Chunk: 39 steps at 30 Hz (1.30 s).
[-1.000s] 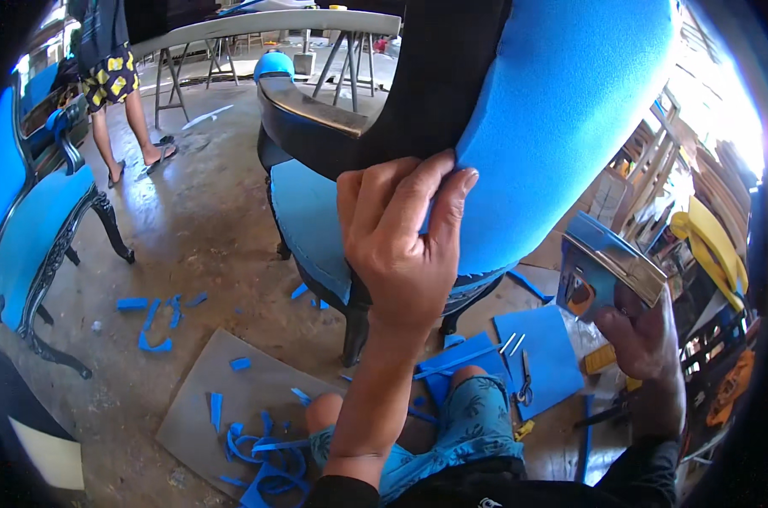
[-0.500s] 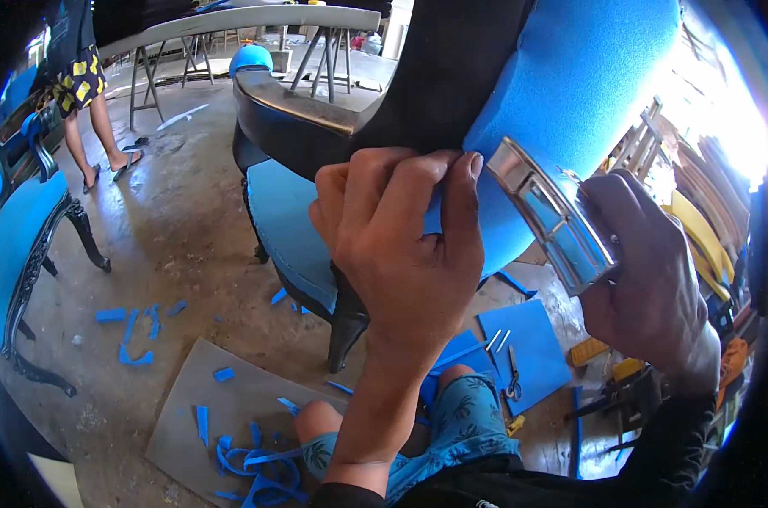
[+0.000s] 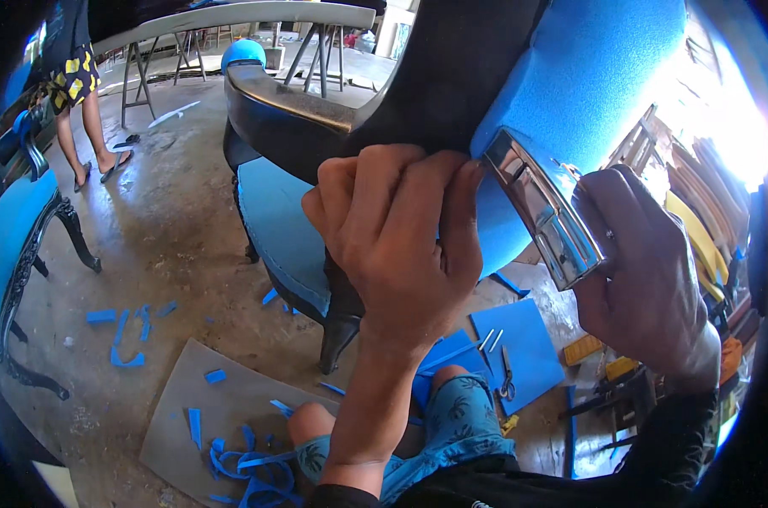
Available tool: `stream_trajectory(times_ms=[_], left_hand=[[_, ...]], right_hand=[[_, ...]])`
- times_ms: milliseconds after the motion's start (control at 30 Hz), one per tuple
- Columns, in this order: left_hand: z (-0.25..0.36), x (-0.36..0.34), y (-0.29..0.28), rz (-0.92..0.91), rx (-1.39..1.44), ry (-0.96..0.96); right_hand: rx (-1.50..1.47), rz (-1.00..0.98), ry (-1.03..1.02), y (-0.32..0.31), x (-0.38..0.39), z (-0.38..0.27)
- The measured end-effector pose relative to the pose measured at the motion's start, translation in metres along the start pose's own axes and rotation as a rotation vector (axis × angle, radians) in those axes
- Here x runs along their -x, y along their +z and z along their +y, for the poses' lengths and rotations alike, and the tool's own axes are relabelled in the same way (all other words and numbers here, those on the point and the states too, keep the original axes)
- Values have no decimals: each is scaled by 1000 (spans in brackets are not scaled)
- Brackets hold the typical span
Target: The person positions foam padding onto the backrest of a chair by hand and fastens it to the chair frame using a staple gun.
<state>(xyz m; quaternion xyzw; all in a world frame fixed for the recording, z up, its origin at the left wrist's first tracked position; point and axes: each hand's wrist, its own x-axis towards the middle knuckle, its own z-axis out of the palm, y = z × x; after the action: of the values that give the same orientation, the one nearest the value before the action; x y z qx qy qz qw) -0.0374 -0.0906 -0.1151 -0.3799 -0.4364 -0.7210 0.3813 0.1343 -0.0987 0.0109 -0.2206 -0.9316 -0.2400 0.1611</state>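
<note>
A dark wooden armchair (image 3: 291,106) with blue foam upholstery (image 3: 596,72) stands in front of me. Black material (image 3: 452,59) runs along the foam on its back. My left hand (image 3: 392,233) pinches at the seam between the black material and foam, its fingertips partly hidden. My right hand (image 3: 646,262) is closed round a chrome staple gun (image 3: 536,203), whose nose rests at that seam, just right of my left fingers. The blue seat (image 3: 274,216) shows below the armrest.
Another blue chair (image 3: 11,254) stands left, near a person's legs (image 3: 104,144). A long table on trestles (image 3: 138,85) is behind. Blue scraps (image 3: 126,356), cardboard (image 3: 172,423), blue foam sheets (image 3: 536,330) and scissors (image 3: 507,377) lie on the floor. Boards (image 3: 697,186) lean at right.
My right hand has raised the staple gun from low at the right up to the seam beside my left fingers. My left hand stays at the seam, its fingers shifted slightly.
</note>
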Motion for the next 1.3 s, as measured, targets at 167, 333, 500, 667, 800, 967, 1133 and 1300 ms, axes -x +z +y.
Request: stream_trajectory(times_ms=[167, 333, 500, 667, 800, 967, 1133, 1300], left_hand=[[4, -5, -4, -69, -46, -25], [5, -6, -8, -110, -114, -121], [8, -10, -9, -127, -94, -165], [2, -8, -11, -111, -162, -207], [-23, -21, -11, 131, -103, -8], [-39, -40, -23, -190, -99, 40], [-40, -44, -21, -293, -53, 69], [-41, -41, -21, -284, -33, 81]], right_hand=[[22, -3, 1, -1, -1, -1], [-11, -41, -8, -7, -8, -6], [19, -57, -6, -9, -13, -6], [71, -87, 31, -7, -17, -8], [77, -78, 17, -10, -17, -11], [72, -65, 30, -4, -16, -8], [-48, -24, 4, -5, -11, -7], [-34, -48, -4, -3, 0, -8]])
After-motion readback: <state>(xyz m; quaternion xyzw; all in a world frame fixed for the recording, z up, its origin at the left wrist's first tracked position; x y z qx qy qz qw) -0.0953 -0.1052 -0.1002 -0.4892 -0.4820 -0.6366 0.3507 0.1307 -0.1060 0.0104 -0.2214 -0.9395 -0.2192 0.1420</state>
